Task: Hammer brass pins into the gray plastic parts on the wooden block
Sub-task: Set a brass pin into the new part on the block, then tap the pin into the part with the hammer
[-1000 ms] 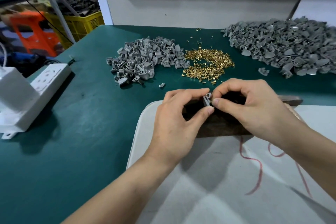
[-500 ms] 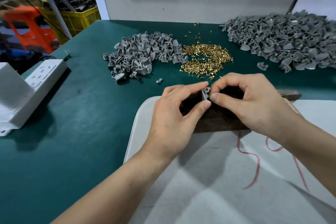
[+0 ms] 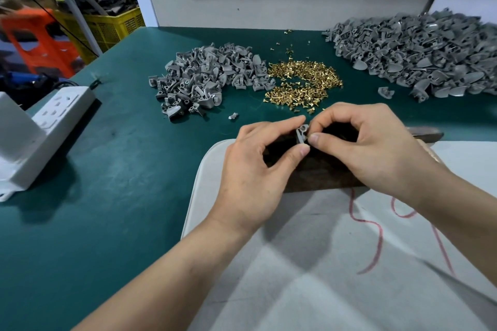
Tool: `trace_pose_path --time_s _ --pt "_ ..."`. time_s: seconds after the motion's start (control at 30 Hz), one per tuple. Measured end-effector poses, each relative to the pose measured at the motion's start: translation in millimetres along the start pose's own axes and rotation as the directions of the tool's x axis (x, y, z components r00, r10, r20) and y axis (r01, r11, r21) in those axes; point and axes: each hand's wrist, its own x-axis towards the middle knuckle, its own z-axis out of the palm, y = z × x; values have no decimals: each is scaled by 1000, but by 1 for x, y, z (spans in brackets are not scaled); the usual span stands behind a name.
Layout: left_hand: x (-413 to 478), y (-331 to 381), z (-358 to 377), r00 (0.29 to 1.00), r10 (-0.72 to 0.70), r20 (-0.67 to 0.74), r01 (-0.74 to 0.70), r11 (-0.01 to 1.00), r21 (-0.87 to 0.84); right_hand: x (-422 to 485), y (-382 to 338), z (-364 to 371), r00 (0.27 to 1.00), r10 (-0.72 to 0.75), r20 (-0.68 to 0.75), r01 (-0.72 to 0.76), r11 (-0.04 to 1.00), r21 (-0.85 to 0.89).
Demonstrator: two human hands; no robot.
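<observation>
My left hand (image 3: 252, 169) pinches a small gray plastic part (image 3: 301, 135) between thumb and forefinger, just above the dark wooden block (image 3: 317, 174). My right hand (image 3: 368, 148) meets it from the right, with thumb and forefinger tips pinched at the part's top hole. Whether a brass pin is between those fingertips is hidden. A heap of brass pins (image 3: 304, 83) lies on the green table beyond my hands. A pile of gray parts (image 3: 204, 78) sits to its left. A bigger pile of gray parts (image 3: 419, 56) fills the far right.
The block rests on a white board (image 3: 309, 263) with red scribbles. A dark tool end (image 3: 425, 133) pokes out behind my right hand. A white power strip and charger (image 3: 35, 129) stand at the left. One loose gray piece (image 3: 233, 115) lies near the left pile.
Both hands stay together at the gray part over the block. Only small shifts of the fingertips show, and my head has moved slightly.
</observation>
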Motion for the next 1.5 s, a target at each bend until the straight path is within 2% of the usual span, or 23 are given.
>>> trace_pose_path --time_s 0.6,0.9,1.17,1.43,1.5 --pt "-1 0 1 1000 -14 -18 13 999 -37 0 -4 2 1000 -16 -6 16 1000 16" --pt "-1 1 1 999 -34 -18 33 998 -49 1 -5 -3 999 30 11 -30 1000 5" --pt "-1 0 0 999 -37 -30 36 999 -37 2 -4 -1 998 47 -33 -47 999 9" --pt "-1 2 1 995 -94 -26 91 993 -78 3 -2 1 999 11 -53 -14 998 -56" --pt "-2 3 -1 994 -111 0 110 991 -74 7 -3 -6 994 -16 -107 3 993 -120"
